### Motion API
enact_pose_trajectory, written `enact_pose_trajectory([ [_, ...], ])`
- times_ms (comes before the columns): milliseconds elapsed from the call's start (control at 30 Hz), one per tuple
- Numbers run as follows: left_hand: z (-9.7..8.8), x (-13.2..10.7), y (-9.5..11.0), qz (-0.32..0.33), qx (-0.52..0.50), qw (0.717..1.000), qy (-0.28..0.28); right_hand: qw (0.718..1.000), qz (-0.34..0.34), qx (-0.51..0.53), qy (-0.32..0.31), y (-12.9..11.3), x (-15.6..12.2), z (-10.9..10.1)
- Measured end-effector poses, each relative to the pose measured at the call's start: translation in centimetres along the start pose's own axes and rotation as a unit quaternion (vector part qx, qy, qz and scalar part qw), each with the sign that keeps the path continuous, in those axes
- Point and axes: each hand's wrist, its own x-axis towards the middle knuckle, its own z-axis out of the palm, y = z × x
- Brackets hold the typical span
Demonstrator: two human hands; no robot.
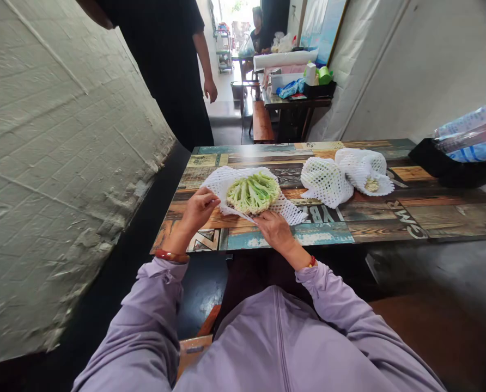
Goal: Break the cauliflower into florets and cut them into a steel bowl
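Observation:
A head of cauliflower [253, 193] lies stem side up on the table in front of me, pale green stalks showing and florets around its rim. Around and under it spreads a white foam net [292, 209], opened out to both sides. At the net's left edge, my left hand [199, 208] is closed, thumb and fingers pinching the material. My right hand [274, 231] is at the near side of the cauliflower, its fingers closed on the net's edge; the fingertips are partly hidden.
Two more net-wrapped bundles [327, 181] [365, 170] lie to the right, cauliflower showing in one. A black holder [451, 166] with plastic packs stands at the table's right end. Across the table, a person in black [165, 71] stands at left. Another table [296, 100] and a bench [262, 121] are behind.

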Motion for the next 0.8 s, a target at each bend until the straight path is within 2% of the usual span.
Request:
enact_pose_trajectory([
  [167, 0.7, 0.8, -2.5, -0.044, -0.003, 0.999, 0.026, 1.0, -0.012, 0.006, 0.015, 0.4, -0.4, 0.6],
  [333, -0.8, 1.1, -7.3, -0.18, 0.035, 0.973, 0.138, 0.999, -0.008, 0.025, 0.019, 0.6, -1.4, 0.1],
  [433, -1.2, 1.3, -8.8, -0.192, 0.024, 0.971, 0.143, 0.999, -0.007, 0.042, 0.024, 0.5, -1.9, -0.3],
  [533, 0.0, 2.3, -8.5, -0.192, -0.038, 0.973, 0.12, 0.997, -0.012, 0.063, 0.033, 0.4, -2.1, -0.3],
  [633, 2.1, 4.2, -7.7, -0.18, -0.121, 0.97, 0.114, 0.995, -0.013, 0.09, 0.05, 0.3, -2.0, -0.2],
  [800, 5.7, 8.3, -6.0, -0.17, -0.273, 0.944, 0.066, 0.989, 0.006, 0.126, 0.081, 0.4, -1.8, -0.2],
])
